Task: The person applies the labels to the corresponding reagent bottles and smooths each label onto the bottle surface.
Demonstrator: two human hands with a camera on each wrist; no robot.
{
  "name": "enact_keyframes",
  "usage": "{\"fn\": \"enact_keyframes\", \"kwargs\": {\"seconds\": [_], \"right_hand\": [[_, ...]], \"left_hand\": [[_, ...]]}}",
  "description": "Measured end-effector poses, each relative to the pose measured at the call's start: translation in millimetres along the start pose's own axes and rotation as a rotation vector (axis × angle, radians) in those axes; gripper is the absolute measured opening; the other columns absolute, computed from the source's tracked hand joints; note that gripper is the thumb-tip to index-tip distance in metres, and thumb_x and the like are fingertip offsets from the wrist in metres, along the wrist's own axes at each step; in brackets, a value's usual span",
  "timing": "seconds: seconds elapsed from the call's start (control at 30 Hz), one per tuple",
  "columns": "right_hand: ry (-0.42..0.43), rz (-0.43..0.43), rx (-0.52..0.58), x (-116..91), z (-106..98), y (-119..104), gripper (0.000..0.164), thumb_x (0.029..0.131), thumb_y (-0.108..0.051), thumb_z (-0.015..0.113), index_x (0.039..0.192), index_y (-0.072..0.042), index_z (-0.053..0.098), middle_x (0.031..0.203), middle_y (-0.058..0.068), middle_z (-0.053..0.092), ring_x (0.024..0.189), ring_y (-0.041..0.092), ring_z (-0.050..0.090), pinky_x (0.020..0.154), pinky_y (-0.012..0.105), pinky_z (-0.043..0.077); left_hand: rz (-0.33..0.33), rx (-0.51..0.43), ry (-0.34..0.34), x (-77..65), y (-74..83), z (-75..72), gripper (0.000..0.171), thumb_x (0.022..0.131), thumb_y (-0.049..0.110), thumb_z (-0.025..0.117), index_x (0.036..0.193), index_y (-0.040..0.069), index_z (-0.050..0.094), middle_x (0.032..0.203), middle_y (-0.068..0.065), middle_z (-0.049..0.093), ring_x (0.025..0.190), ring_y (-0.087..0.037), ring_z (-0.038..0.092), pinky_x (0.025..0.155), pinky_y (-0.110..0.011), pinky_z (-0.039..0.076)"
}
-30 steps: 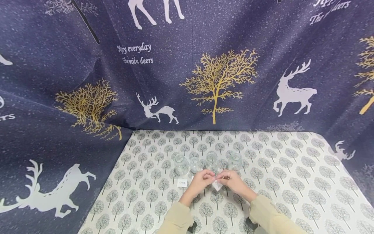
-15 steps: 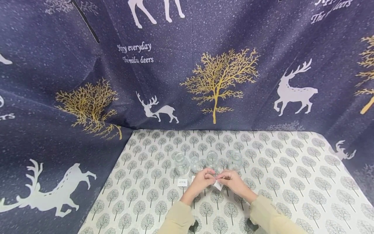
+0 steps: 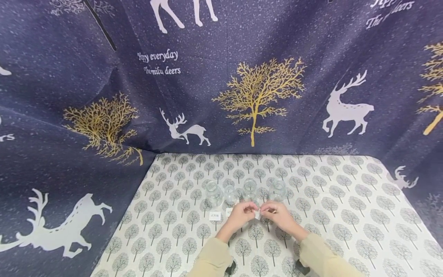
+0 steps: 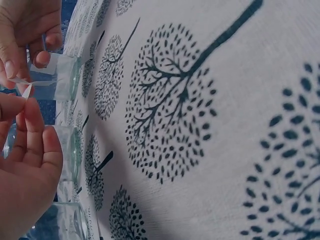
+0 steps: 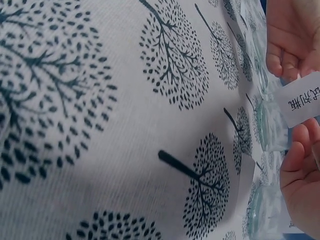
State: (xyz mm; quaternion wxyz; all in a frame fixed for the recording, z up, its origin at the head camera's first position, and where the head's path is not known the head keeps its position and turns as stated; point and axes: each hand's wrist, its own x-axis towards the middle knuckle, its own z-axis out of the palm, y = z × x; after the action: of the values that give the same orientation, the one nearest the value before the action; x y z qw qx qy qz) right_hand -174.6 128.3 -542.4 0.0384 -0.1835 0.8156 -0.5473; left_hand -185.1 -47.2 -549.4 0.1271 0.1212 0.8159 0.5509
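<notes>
Both hands meet over the cloth, in front of the jars. Between them is a small white label (image 5: 299, 102) with black Chinese characters, lettering facing the right wrist camera. My left hand (image 3: 241, 214) pinches one side of it between thumb and fingertips. The fingers of my right hand (image 3: 279, 216) pinch the other side. In the left wrist view, two thin white edges (image 4: 28, 90) of it splay apart between the fingertips. Behind the hands stand several clear glass jars: a large jar (image 3: 214, 195), a smaller jar (image 3: 230, 196), another jar (image 3: 249, 188) and a rightmost jar (image 3: 277, 189).
A white label (image 3: 215, 216) lies on the tree-print tablecloth (image 3: 332, 231) before the leftmost jar. Another label (image 3: 229, 212) lies beside it, partly covered by the left hand. A dark blue deer-print curtain (image 3: 194, 88) hangs behind and to the left.
The fingertips have drawn slightly apart, and the held label has shifted and turned between them. More of the second label on the cloth shows beside the left hand. The jars stay put.
</notes>
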Motion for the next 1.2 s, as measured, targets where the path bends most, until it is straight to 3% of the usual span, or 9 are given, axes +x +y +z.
{"fn": "enact_keyframes", "kwargs": {"seconds": [0.33,0.6,0.87,0.93,1.2], "right_hand": [[0.041,0.187,0.025,-2.4,-9.2,5.5,0.014,0.08,-0.013,0.061,0.09,-0.005,0.065,0.086,0.01,0.062,0.068,0.008,0.053,0.059,0.022,0.047],[0.071,0.221,0.077,-2.5,-12.9,4.5,0.02,0.081,-0.01,0.06,0.096,0.003,0.062,0.093,0.018,0.062,0.068,0.007,0.054,0.057,0.022,0.049],[0.06,0.281,0.103,-4.4,-12.0,5.1,0.02,0.081,-0.01,0.058,0.099,0.0,0.061,0.092,0.011,0.061,0.067,0.01,0.054,0.057,0.027,0.05],[0.058,0.232,0.103,-5.4,-11.1,7.4,0.019,0.081,-0.009,0.058,0.097,0.0,0.062,0.088,0.008,0.062,0.065,0.01,0.054,0.055,0.027,0.05],[0.007,0.239,0.042,-4.0,-8.7,2.8,0.022,0.08,-0.007,0.058,0.101,-0.001,0.061,0.093,0.012,0.061,0.074,0.013,0.055,0.06,0.027,0.05]], "left_hand": [[0.034,0.106,0.048,0.8,-8.4,5.9,0.023,0.078,0.004,0.057,0.098,0.013,0.065,0.104,-0.003,0.062,0.084,-0.007,0.057,0.074,-0.018,0.046],[0.013,0.175,0.099,0.7,-14.0,9.5,0.025,0.078,0.003,0.057,0.1,0.011,0.065,0.116,-0.011,0.057,0.112,-0.028,0.05,0.09,-0.038,0.045],[0.03,0.377,0.204,-2.0,-17.4,10.7,0.023,0.074,0.001,0.059,0.095,0.009,0.066,0.094,-0.005,0.062,0.087,-0.017,0.057,0.077,-0.027,0.049],[0.019,0.408,0.213,-2.3,-17.7,11.2,0.023,0.074,0.002,0.06,0.095,0.009,0.066,0.092,-0.003,0.062,0.084,-0.015,0.056,0.075,-0.026,0.048],[-0.001,0.536,0.251,-6.3,-13.5,13.2,0.02,0.074,0.01,0.064,0.094,0.012,0.066,0.092,-0.002,0.06,0.087,-0.017,0.058,0.077,-0.03,0.05]]}}
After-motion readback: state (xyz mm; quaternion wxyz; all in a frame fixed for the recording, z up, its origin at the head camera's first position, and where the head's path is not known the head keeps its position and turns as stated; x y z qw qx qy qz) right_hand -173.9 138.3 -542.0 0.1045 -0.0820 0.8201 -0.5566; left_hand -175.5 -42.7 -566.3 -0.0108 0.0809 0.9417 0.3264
